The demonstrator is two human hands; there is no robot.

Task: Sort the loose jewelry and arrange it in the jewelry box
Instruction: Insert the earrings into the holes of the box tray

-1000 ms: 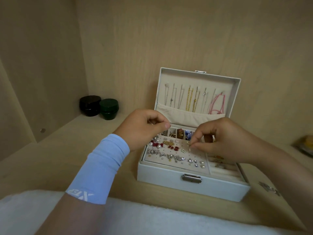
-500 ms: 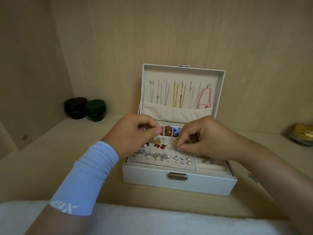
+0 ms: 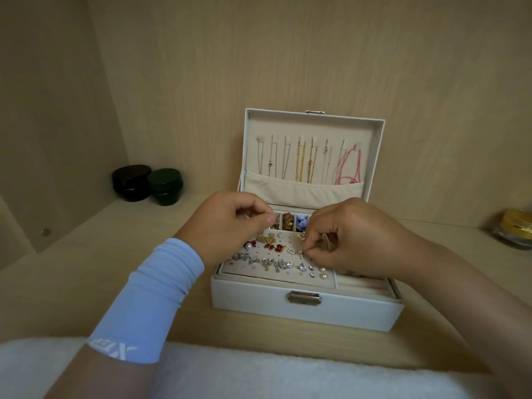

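A white jewelry box (image 3: 305, 309) stands open on the wooden shelf, with several chains (image 3: 302, 162) hanging inside its raised lid. Its beige earring panel (image 3: 288, 276) holds several studs, red pieces and pearls. My right hand (image 3: 354, 234) hovers over the panel's right part and pinches a small silver earring (image 3: 301, 252) whose post points down at the panel. My left hand (image 3: 230, 223) is curled over the panel's back left corner and pinches something tiny; what it is cannot be made out. Small compartments (image 3: 293, 221) with coloured pieces show between the hands.
Two dark round jars (image 3: 148, 182) sit at the back left of the shelf. A gold-lidded glass jar (image 3: 515, 228) stands at the far right. A white fluffy cloth (image 3: 230, 375) lies along the shelf's near edge. Wooden walls close in on the left and behind.
The view has drifted so the box sits nearer the middle. My right hand has lowered the earring closer to the panel; my left hand keeps its pinch in place.
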